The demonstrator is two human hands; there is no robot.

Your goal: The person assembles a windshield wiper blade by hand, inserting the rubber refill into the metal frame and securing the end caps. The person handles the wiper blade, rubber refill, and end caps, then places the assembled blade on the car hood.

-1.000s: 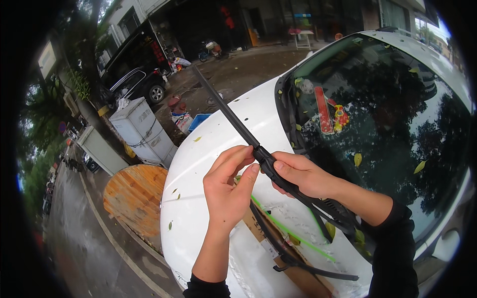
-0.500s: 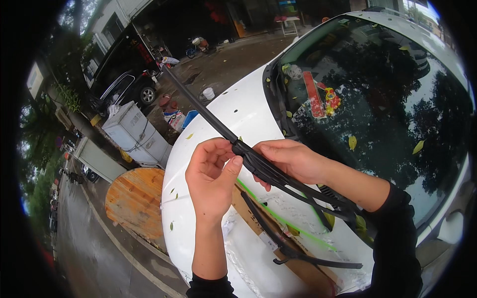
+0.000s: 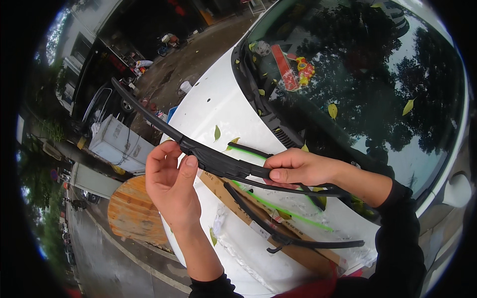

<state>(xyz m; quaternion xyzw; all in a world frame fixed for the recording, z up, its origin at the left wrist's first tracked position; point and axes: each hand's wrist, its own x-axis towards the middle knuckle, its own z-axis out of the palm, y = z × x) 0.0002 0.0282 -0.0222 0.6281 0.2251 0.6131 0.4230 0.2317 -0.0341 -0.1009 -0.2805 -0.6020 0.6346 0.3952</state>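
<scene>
A long black wiper blade (image 3: 149,114) is held up over the white car hood (image 3: 203,116), its far end pointing up and left. My left hand (image 3: 171,186) pinches it beside the middle connector (image 3: 218,161). Farther along, my right hand (image 3: 300,169) grips the black arm piece joined to that connector, thumb on top. Below them a second black wiper (image 3: 318,244), with a small hook on its side, lies across an opened cardboard sleeve (image 3: 300,258). Bright green strips (image 3: 293,214) run along clear plastic packaging on the hood.
The windshield (image 3: 348,89), scattered with fallen leaves, fills the right side. A side mirror (image 3: 457,191) sticks out at the far right. Left of the hood stand a round wooden board (image 3: 134,211) and a white cabinet (image 3: 121,141).
My view has shifted, so the windshield sits farther left. The held wiper has tilted flatter, and my right hand has moved away from the left, along to the arm piece.
</scene>
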